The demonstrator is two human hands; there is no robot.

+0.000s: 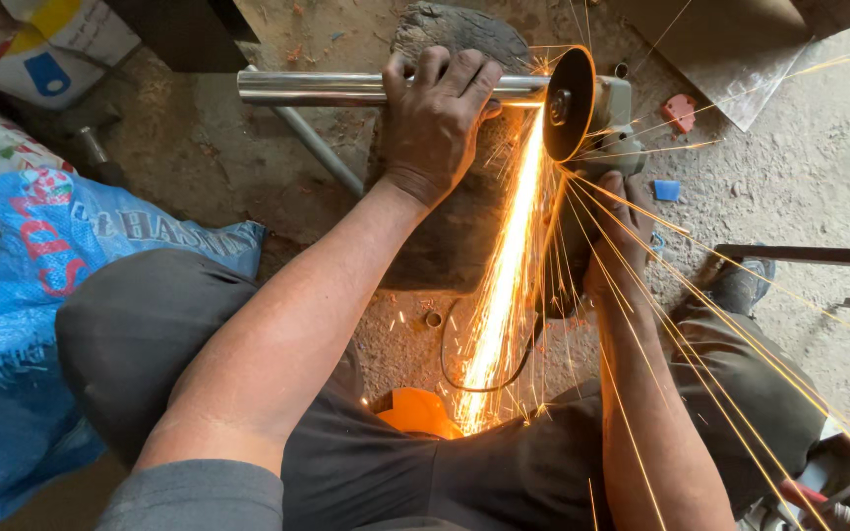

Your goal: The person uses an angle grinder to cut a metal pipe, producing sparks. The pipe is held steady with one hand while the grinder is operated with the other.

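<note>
Sparks point(504, 295) stream toward the knees, below both grips. The right hand point(614, 246) clenches the grinder point(602, 123) body, its disc point(568, 103) just beyond, touching the pipe point(317, 88). The left hand point(437, 118) wraps the pipe beside the disc, pressing it onto a stone point(459, 34). A blue sack point(12, 295) lies well left.

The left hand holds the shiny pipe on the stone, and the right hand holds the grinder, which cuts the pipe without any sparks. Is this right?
Not quite. The head view shows the left hand on the pipe and the right hand on the grinder, but bright sparks stream from the cut.
</note>
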